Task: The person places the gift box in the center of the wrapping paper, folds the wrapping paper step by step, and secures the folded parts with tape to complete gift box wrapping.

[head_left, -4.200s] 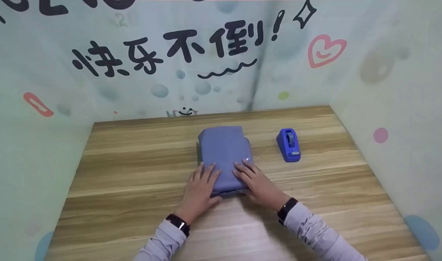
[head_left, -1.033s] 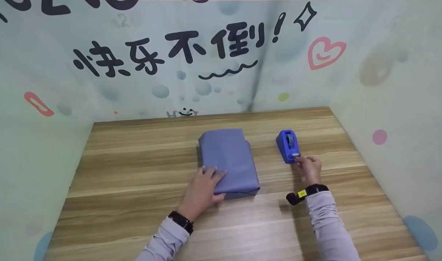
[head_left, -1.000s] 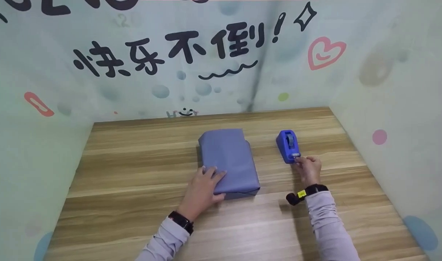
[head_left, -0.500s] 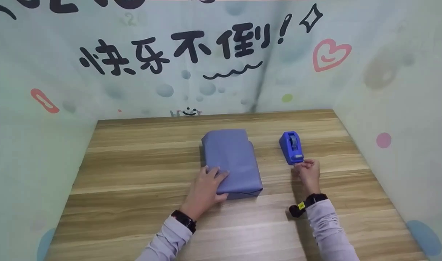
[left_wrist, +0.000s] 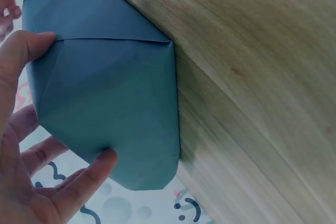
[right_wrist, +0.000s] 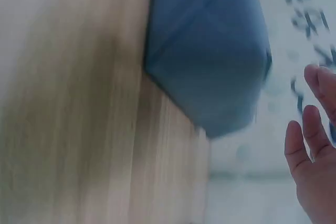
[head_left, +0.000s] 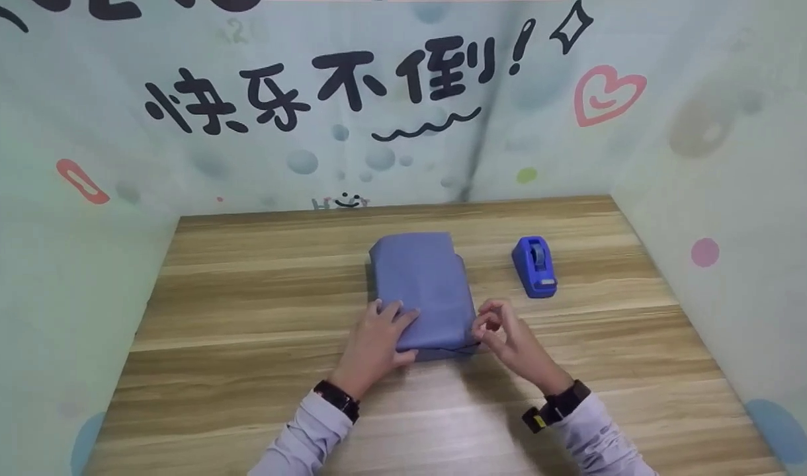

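A parcel wrapped in blue-grey paper lies in the middle of the wooden table. My left hand rests on its near left part, fingers spread over the top and the thumb at the near end. In the left wrist view, the thumb lies at a paper fold. At the near right corner is my right hand, thumb and fingertips drawn together in a pinch on a strip of clear tape that hardly shows. The right wrist view is blurred, with fingers beside the parcel.
A blue tape dispenser stands to the right of the parcel, towards the back. Printed fabric walls enclose the wooden table at the back and both sides.
The right hand has left the front of the tape dispenser and moved left to the parcel's near right corner. Earlier it lay on the parcel. The left hand stays on the parcel.
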Demonstrator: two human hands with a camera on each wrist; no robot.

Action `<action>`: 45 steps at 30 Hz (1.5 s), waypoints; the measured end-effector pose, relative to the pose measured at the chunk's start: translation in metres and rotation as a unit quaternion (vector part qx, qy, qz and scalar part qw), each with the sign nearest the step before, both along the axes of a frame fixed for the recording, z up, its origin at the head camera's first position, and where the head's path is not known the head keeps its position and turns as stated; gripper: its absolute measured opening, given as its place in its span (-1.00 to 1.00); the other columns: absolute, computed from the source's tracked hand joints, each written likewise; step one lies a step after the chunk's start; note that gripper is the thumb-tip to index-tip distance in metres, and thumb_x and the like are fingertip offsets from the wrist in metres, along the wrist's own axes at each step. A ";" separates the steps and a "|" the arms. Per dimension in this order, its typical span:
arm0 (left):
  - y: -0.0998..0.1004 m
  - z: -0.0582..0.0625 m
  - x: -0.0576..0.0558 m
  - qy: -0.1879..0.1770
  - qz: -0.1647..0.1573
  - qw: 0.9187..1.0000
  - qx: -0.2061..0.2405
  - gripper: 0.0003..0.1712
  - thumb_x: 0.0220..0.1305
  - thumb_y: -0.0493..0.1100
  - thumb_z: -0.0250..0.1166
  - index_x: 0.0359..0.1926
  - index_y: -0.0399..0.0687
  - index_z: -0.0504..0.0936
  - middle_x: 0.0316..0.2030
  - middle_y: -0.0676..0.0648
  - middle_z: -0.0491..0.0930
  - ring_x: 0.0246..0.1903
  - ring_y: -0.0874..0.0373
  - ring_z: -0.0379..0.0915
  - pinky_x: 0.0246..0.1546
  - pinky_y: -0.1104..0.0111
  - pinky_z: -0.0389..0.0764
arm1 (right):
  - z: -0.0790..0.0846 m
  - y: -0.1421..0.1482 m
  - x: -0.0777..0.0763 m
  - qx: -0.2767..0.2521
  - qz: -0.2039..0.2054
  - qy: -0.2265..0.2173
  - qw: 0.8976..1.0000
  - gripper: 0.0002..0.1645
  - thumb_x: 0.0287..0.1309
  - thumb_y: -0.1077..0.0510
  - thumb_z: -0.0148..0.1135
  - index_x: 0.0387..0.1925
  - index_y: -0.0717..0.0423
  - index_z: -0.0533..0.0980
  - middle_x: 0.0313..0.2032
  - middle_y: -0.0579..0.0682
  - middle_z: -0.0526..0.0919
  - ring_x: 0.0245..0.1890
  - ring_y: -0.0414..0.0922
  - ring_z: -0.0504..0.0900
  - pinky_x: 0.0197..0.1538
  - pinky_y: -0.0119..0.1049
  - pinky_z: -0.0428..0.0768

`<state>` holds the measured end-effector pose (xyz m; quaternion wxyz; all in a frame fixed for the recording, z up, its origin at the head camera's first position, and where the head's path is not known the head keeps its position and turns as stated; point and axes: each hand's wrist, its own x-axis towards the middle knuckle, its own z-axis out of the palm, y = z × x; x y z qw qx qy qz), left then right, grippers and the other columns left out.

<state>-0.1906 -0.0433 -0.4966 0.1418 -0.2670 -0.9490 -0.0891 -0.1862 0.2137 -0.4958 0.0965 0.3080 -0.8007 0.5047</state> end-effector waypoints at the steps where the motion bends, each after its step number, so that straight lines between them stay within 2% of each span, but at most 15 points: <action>1: 0.000 0.000 0.000 0.000 0.000 1.000 -0.001 -0.27 -0.09 0.24 0.35 0.15 0.13 0.50 0.05 -0.16 0.52 -0.01 -0.24 0.41 -0.06 0.05 0.56 | 0.000 -0.008 0.004 0.038 0.008 0.025 0.999 -0.65 0.08 0.41 0.18 -0.12 0.37 0.28 -0.39 0.05 0.61 -0.35 -0.18 0.56 -0.22 -0.42 0.51; 2: 0.000 0.000 0.000 -0.001 0.000 1.000 -0.001 -0.27 -0.08 0.24 0.35 0.16 0.13 0.50 0.05 -0.16 0.51 -0.01 -0.24 0.41 -0.06 0.05 0.55 | -0.001 -0.015 0.007 0.078 0.011 0.054 0.995 -0.66 0.07 0.38 0.20 -0.13 0.32 0.31 -0.38 0.01 0.60 -0.33 -0.17 0.55 -0.21 -0.40 0.51; 4: -0.001 0.000 0.000 -0.004 0.000 1.000 0.000 -0.26 -0.08 0.24 0.36 0.16 0.13 0.49 0.05 -0.16 0.51 0.00 -0.24 0.40 -0.04 0.05 0.54 | -0.005 -0.029 0.011 0.150 0.011 0.119 0.981 -0.67 0.05 0.33 0.24 -0.15 0.24 0.35 -0.36 -0.05 0.56 -0.31 -0.16 0.52 -0.20 -0.37 0.49; 7: -0.001 0.000 0.000 -0.006 -0.001 1.000 -0.001 -0.25 -0.07 0.25 0.36 0.17 0.12 0.49 0.06 -0.16 0.50 0.01 -0.24 0.40 -0.02 0.06 0.53 | -0.012 -0.046 0.013 0.233 -0.008 0.220 0.947 -0.67 0.02 0.25 0.29 -0.17 0.14 0.38 -0.38 -0.09 0.51 -0.34 -0.16 0.44 -0.26 -0.34 0.38; 10: -0.001 0.001 0.000 -0.002 -0.001 1.000 -0.009 -0.25 -0.07 0.27 0.35 0.17 0.13 0.48 0.07 -0.15 0.50 0.01 -0.23 0.40 -0.03 0.07 0.54 | -0.018 -0.057 0.012 0.271 -0.022 0.291 0.917 -0.64 -0.02 0.25 0.31 -0.18 0.13 0.38 -0.42 -0.09 0.49 -0.40 -0.15 0.43 -0.30 -0.32 0.32; 13: -0.001 0.000 0.001 0.011 -0.006 1.000 -0.017 -0.24 -0.10 0.27 0.35 0.17 0.13 0.48 0.04 -0.14 0.51 -0.02 -0.21 0.41 -0.04 0.09 0.54 | -0.021 -0.063 0.010 0.285 -0.032 0.329 0.900 -0.71 0.00 0.28 0.25 -0.20 0.14 0.39 -0.43 -0.07 0.47 -0.42 -0.13 0.43 -0.31 -0.30 0.30; 15: -0.001 0.000 0.001 0.020 -0.009 1.000 -0.018 -0.23 -0.12 0.26 0.35 0.16 0.11 0.49 0.02 -0.14 0.52 -0.04 -0.20 0.42 -0.05 0.11 0.55 | -0.023 -0.065 0.010 0.290 -0.039 0.344 0.892 -0.83 0.11 0.26 0.14 -0.23 0.14 0.41 -0.43 -0.06 0.46 -0.41 -0.12 0.43 -0.31 -0.27 0.30; 17: -0.001 0.000 0.000 0.021 -0.013 1.000 -0.016 -0.23 -0.12 0.25 0.36 0.15 0.10 0.49 0.02 -0.14 0.52 -0.05 -0.19 0.43 -0.04 0.11 0.54 | -0.024 -0.067 0.010 0.291 -0.049 0.354 0.888 -0.91 0.24 0.23 0.00 -0.25 0.14 0.42 -0.44 -0.06 0.47 -0.41 -0.10 0.43 -0.30 -0.26 0.31; 21: 0.000 0.000 0.000 0.014 -0.012 1.000 -0.008 -0.24 -0.11 0.25 0.36 0.15 0.10 0.50 0.02 -0.14 0.52 -0.05 -0.18 0.42 -0.07 0.11 0.55 | -0.028 -0.068 0.011 0.281 -0.073 0.377 0.880 -0.72 0.38 0.18 -0.23 -0.30 0.15 0.43 -0.45 -0.04 0.48 -0.41 -0.08 0.43 -0.31 -0.24 0.33; 26: 0.000 0.000 0.001 0.006 -0.008 1.000 0.000 -0.24 -0.11 0.23 0.37 0.16 0.11 0.49 0.03 -0.14 0.51 -0.05 -0.19 0.41 -0.13 0.10 0.57 | -0.032 -0.071 0.011 0.265 -0.097 0.388 0.877 -0.71 0.38 0.18 -0.24 -0.37 0.14 0.41 -0.47 -0.05 0.45 -0.41 -0.08 0.41 -0.31 -0.24 0.34; 32: 0.000 0.000 0.001 -0.002 -0.002 1.000 -0.002 -0.24 -0.11 0.22 0.38 0.17 0.12 0.49 0.04 -0.14 0.50 -0.02 -0.22 0.40 -0.07 0.08 0.55 | -0.033 -0.074 0.012 0.292 -0.102 0.376 0.874 -0.68 0.37 0.20 -0.32 -0.40 0.14 0.37 -0.47 -0.05 0.43 -0.41 -0.08 0.41 -0.31 -0.25 0.32; 36: 0.002 0.000 0.002 -0.002 0.008 1.000 -0.010 -0.24 -0.10 0.24 0.36 0.17 0.12 0.48 0.05 -0.12 0.49 0.01 -0.23 0.39 -0.14 0.08 0.59 | -0.033 -0.077 0.012 0.300 -0.108 0.377 0.869 -0.70 0.35 0.22 -0.32 -0.40 0.15 0.35 -0.47 -0.04 0.42 -0.42 -0.07 0.41 -0.32 -0.25 0.32; 41: 0.010 -0.002 0.006 0.007 0.042 0.998 -0.037 -0.12 -0.20 0.33 0.39 0.19 0.10 0.45 0.08 -0.12 0.45 0.08 -0.27 0.36 -0.31 0.11 0.65 | -0.035 -0.078 0.011 0.294 -0.116 0.381 0.869 -0.81 0.27 0.26 -0.20 -0.42 0.15 0.35 -0.48 -0.03 0.42 -0.43 -0.07 0.41 -0.34 -0.26 0.32; 45: 0.018 -0.007 0.008 0.026 0.077 0.994 -0.078 -0.05 -0.26 0.36 0.40 0.20 0.11 0.42 0.10 -0.11 0.43 0.09 -0.29 0.34 -0.43 0.17 0.65 | -0.036 -0.077 0.011 0.298 -0.125 0.378 0.867 -0.72 0.34 0.25 -0.29 -0.43 0.15 0.35 -0.49 -0.03 0.41 -0.43 -0.06 0.40 -0.36 -0.27 0.30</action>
